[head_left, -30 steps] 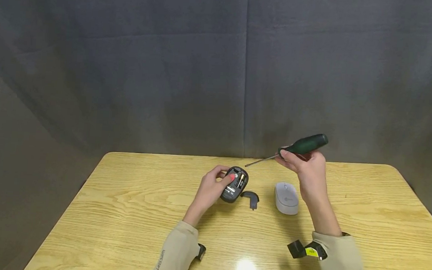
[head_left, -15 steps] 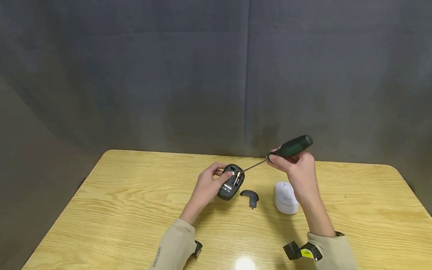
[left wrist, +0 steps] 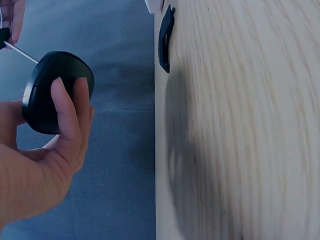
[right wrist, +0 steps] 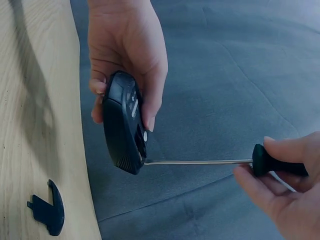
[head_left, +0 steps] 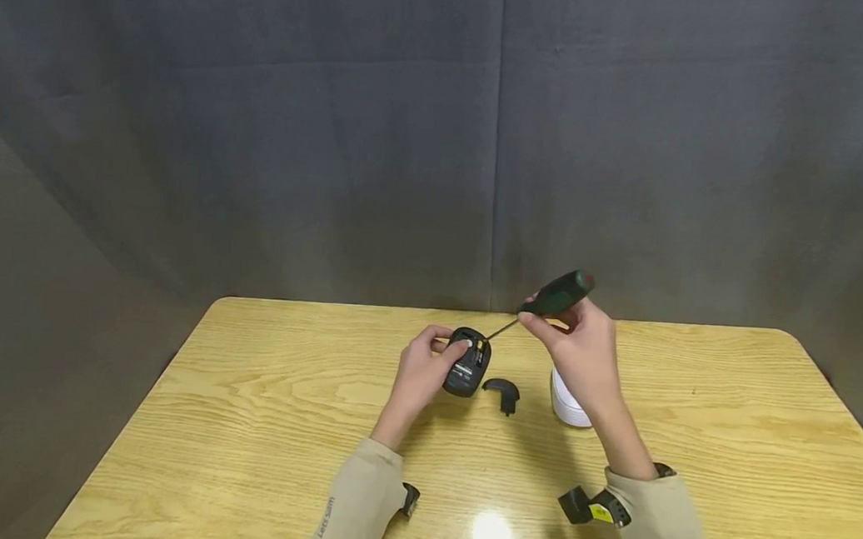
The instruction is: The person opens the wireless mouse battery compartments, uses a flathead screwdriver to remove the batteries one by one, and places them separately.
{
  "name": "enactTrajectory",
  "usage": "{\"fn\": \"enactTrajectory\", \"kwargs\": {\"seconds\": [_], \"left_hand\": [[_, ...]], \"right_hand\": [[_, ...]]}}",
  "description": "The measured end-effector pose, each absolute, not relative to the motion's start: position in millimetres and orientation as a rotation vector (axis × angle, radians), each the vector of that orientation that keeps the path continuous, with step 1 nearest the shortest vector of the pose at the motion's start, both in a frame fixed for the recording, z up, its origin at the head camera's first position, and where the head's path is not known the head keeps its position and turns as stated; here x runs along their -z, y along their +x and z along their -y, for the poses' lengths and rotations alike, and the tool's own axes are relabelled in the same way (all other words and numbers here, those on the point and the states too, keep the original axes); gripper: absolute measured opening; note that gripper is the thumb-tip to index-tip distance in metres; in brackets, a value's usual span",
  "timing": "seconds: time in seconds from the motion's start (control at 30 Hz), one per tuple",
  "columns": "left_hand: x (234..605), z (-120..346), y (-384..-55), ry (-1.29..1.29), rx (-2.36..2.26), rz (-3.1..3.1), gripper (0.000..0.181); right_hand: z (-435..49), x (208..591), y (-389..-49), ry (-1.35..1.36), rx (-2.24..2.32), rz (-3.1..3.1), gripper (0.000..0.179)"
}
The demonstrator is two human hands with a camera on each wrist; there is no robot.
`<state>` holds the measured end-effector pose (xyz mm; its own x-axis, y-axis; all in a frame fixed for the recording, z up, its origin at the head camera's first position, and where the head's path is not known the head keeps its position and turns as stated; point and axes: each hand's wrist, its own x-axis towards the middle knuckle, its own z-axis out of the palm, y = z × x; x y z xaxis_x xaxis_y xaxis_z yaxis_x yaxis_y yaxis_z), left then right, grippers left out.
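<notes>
A black computer mouse (head_left: pixel 460 380) is gripped in my left hand (head_left: pixel 418 370), raised off the table with its underside showing. Its battery compartment is uncovered, and a battery (head_left: pixel 480 353) lies inside. Thumb on the underside, fingers behind the shell, as the left wrist view of the mouse (left wrist: pixel 60 100) shows. My right hand (head_left: pixel 584 347) holds a screwdriver (head_left: pixel 561 294) by the front of its green handle. The thin metal shaft (right wrist: pixel 200 162) slants toward the mouse, its tip right at the end of the battery compartment.
On the wooden table (head_left: pixel 258 391) lies the black battery cover (head_left: pixel 502 394), just below the mouse. A white mouse (head_left: pixel 566 404) sits to its right, partly hidden behind my right hand. A dark grey curtain (head_left: pixel 333 171) hangs beyond the table's back edge.
The screwdriver has moved left and down with my right hand, its tip going from beside the black mouse to the battery compartment. My right hand now covers part of the white mouse.
</notes>
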<state>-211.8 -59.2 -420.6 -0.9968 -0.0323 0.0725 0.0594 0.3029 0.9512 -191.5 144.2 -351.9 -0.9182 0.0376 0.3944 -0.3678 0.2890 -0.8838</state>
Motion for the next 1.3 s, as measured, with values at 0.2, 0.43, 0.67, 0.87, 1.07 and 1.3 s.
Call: {"fn": "enactTrajectory", "kwargs": {"seconds": [0.2, 0.43, 0.67, 0.87, 1.07, 1.3], "left_hand": [[419.7, 56.7, -208.0, 0.008, 1.861, 2.507, 0.037], [414.4, 53.4, -205.7, 0.058, 1.932, 2.506, 0.038], [408.5, 50.8, -203.9, 0.074, 2.033, 2.489, 0.039], [409.7, 50.6, -200.4, 0.147, 2.315, 2.301, 0.037], [413.3, 45.5, -199.3, 0.125, 2.318, 2.250, 0.038], [412.4, 45.3, -196.6, 0.019, 2.138, 2.338, 0.035]], "right_hand": [[-141.0, 358.8, -195.0, 0.434, -1.648, 2.204, 0.022], [-136.6, 367.2, -199.7, 0.482, -1.693, 2.131, 0.021], [-132.8, 375.1, -203.5, 0.525, -1.990, 1.908, 0.017], [-121.9, 385.6, -202.5, 0.530, -1.920, 1.851, 0.014], [-114.4, 388.2, -200.2, 0.478, -1.767, 1.917, 0.012], [-121.2, 387.0, -202.3, 0.408, -2.111, 1.675, 0.020]]}}
